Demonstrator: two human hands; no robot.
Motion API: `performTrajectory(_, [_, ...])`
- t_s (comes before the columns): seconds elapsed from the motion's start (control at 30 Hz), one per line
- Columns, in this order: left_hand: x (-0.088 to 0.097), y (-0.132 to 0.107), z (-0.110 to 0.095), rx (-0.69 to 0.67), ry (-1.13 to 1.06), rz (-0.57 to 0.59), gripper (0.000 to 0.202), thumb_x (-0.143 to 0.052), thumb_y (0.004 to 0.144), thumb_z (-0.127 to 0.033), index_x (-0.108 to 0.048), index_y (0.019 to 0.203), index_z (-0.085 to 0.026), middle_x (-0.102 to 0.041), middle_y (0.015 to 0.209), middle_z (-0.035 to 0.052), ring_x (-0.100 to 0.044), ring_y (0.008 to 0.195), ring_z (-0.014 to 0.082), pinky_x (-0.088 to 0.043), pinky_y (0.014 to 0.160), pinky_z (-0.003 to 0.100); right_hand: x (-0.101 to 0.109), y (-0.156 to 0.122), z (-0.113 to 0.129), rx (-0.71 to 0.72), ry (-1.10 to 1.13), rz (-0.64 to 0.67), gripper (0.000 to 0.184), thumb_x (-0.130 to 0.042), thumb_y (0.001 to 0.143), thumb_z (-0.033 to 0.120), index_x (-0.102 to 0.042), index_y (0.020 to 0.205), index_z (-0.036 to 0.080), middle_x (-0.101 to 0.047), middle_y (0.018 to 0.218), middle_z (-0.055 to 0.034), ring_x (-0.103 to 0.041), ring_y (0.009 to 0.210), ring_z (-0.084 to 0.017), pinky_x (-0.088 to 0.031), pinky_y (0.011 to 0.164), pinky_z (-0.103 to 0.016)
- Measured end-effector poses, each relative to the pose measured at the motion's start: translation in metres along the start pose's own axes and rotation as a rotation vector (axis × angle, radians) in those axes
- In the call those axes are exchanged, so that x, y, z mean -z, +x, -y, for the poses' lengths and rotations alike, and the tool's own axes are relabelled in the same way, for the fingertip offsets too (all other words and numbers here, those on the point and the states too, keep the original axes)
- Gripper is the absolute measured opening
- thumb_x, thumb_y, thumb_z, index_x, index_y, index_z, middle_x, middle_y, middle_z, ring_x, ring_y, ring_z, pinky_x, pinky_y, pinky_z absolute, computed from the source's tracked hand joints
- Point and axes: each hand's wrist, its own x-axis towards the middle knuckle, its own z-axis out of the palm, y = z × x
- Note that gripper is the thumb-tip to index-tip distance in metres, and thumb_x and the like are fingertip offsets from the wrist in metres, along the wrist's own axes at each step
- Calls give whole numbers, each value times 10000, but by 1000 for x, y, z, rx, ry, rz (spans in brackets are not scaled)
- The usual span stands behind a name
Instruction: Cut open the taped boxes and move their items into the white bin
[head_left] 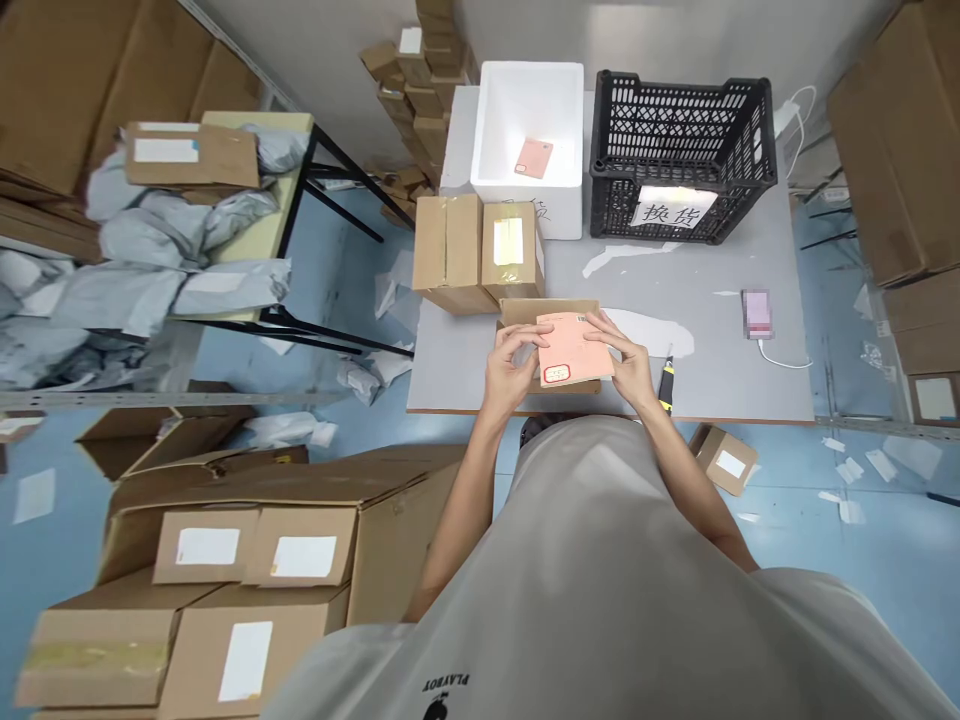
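Between my two hands is a flat pink packet [574, 350] with a red-outlined label near its lower left corner and a small barcode at the top. My left hand [511, 372] grips its left edge, fingertips on the front. On the other side, my right hand [628, 362] is closed on the upper right edge. Under and behind the packet lies an opened cardboard box [551, 307], mostly hidden by the packet and my hands. A yellow and black box cutter [667, 380] rests on the table just right of my right hand.
On the grey table [720, 340] stand a white foam box [529, 72] holding another pink packet, a black plastic crate [682, 180], and two closed cartons [448, 240]. A phone [757, 314] with a cable lies right. Cartons and grey parcels [120, 290] fill the left.
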Motion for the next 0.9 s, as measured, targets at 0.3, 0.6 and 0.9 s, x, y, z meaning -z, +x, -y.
performTrajectory(0.3, [0, -12, 8, 219, -268, 66, 582, -971, 851, -596, -649, 1190, -250, -820, 1011, 42, -791, 923, 204, -544, 769, 289, 6, -21, 7, -39, -158, -26, 690, -659, 1104, 651, -591, 1714, 337, -890, 978, 39, -848, 1160, -245, -125, 1482, -665])
performTrajectory(0.6, [4, -20, -11, 304, -278, 128, 470, -932, 885, -597, -853, 1149, -216, -856, 1131, 100, -780, 932, 211, -642, 854, 342, 18, -25, 20, -34, -188, -52, 434, -685, 1099, 544, -823, 1461, 349, -867, 1366, -1, -854, 1191, -259, -213, 1486, -638])
performTrajectory(0.9, [4, -12, -21, 451, -246, 214, 589, -890, 886, -693, -862, 1143, -163, -857, 831, 101, -794, 740, 227, -611, 698, 321, 18, -28, 14, -265, 5, 47, 518, -772, 983, 733, -876, 1096, 238, -914, 1012, -92, -874, 958, -292, -696, 997, -474])
